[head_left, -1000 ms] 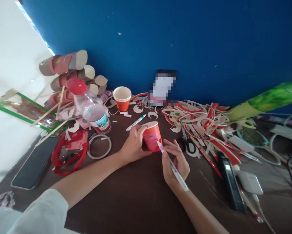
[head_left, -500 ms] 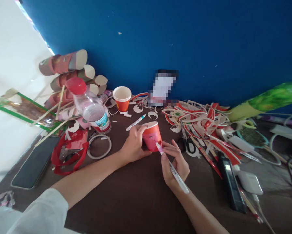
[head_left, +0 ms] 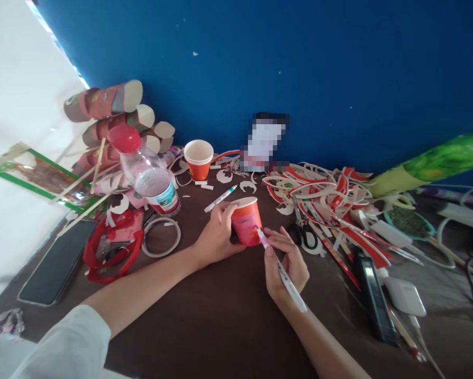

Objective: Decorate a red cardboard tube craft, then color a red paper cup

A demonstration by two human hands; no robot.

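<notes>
The red paper cup (head_left: 246, 221), standing on the brown table (head_left: 205, 316), is gripped by the left hand (head_left: 216, 235) at 9 o'clock, while the marker (head_left: 281, 268), pinched in the right hand (head_left: 287, 266), has barely shifted against its wall since a second ago.

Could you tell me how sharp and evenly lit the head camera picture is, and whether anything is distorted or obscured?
Head view: the cup and both hands are sharp; the left wall is washed out bright; the edges bend with wide-angle stretch, smearing the green roll; a pixelated patch hides one thing by the blue wall; the right table is dimmer.
</notes>
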